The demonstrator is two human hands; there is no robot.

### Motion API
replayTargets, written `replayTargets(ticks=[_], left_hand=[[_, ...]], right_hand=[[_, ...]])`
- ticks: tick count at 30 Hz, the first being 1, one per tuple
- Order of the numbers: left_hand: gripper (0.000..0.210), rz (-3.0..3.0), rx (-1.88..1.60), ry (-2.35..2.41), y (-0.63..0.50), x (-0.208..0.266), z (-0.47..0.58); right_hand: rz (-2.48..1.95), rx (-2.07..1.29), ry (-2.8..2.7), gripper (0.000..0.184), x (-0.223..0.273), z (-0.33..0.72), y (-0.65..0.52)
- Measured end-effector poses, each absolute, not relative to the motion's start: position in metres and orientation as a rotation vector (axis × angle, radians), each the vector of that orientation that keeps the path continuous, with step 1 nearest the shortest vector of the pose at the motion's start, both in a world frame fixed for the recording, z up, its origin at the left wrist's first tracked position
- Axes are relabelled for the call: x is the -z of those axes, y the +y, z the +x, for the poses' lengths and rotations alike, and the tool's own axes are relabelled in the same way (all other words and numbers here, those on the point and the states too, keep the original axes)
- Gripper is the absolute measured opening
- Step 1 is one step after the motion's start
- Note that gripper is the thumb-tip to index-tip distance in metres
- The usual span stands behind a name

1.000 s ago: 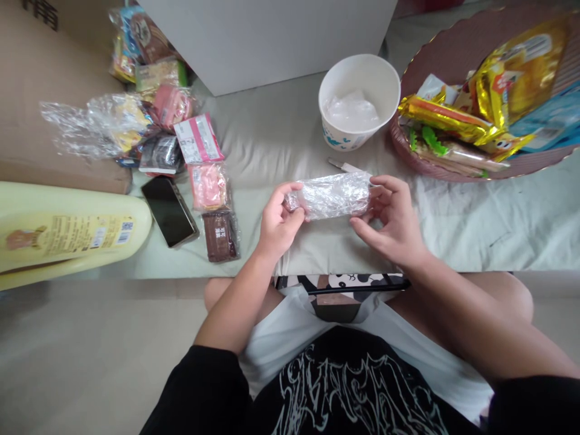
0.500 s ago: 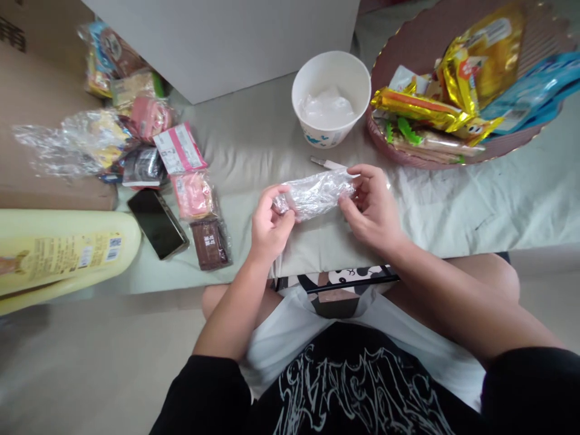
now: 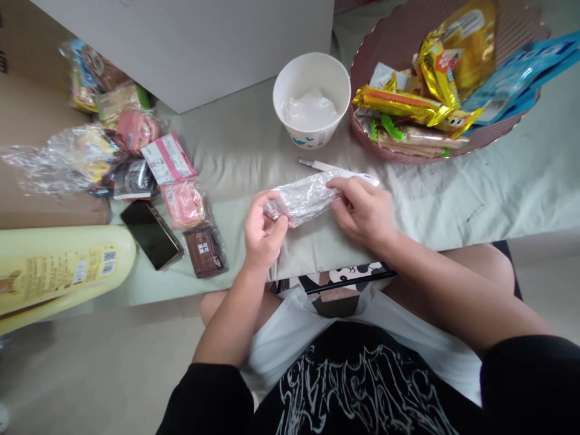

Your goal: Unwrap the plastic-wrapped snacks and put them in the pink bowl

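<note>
Yellow bottle (image 3: 58,266) far left, black phone (image 3: 153,234) beside it, then brown packet (image 3: 205,251) on pale cloth (image 3: 244,157); left hand (image 3: 263,232) holding left end of clear plastic package (image 3: 302,199), thumb and fingers narrow; package between hands, white paper cup (image 3: 328,134) behind it; knife (image 3: 323,166) near package; right hand (image 3: 369,211) at package's right end, fingers bent, can't tell if gripping; pink basket (image 3: 380,51) with snacks far right

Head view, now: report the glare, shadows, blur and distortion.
Head view: bright glints break up the clear wrapper and streak the gold packets; head view: light looks soft, shadows faint; head view: small print on the yellow container is too soft to read, and its shape looks stretched toward the left edge.
</note>
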State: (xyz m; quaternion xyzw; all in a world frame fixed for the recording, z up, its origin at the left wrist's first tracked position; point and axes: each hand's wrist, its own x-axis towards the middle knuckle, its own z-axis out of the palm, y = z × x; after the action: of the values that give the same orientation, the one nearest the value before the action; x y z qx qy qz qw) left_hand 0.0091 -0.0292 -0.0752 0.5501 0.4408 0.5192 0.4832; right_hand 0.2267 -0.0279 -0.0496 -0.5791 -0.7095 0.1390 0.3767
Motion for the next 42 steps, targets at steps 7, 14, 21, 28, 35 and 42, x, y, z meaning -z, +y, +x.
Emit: replayTargets(ticks=[7, 14, 21, 28, 35, 42], left_hand=[[0.035, 1.372, -1.294, 1.136, -0.0335, 0.0738, 0.0113], [0.036, 1.403, -1.291, 1.164, -0.034, 0.0754, 0.0131], [0.033, 1.403, -1.306, 1.181, -0.0355, 0.0764, 0.0145], [0.034, 1.36, -1.301, 1.25, -0.033, 0.0773, 0.014], [0.034, 1.161, -1.384, 1.266, -0.0283, 0.0761, 0.0132], [0.036, 1.132, -1.38, 1.3, -0.0277, 0.0772, 0.0103]], right_hand=[[-1.637, -0.109, -1.921, 0.026, 0.0508, 0.225, -0.0296], [-1.525, -0.185, -2.018, 0.023, 0.0499, 0.2224, -0.0368], [-1.454, -0.094, -2.022, 0.028, 0.0512, 0.2232, -0.0343], [-1.55, -0.103, -1.925, 0.023, 0.0499, 0.2255, -0.0326], [-1.518, -0.125, -1.949, 0.014, 0.0469, 0.2269, -0.0349], [-1.473, -0.091, -1.972, 0.017, 0.0444, 0.2285, -0.037]])
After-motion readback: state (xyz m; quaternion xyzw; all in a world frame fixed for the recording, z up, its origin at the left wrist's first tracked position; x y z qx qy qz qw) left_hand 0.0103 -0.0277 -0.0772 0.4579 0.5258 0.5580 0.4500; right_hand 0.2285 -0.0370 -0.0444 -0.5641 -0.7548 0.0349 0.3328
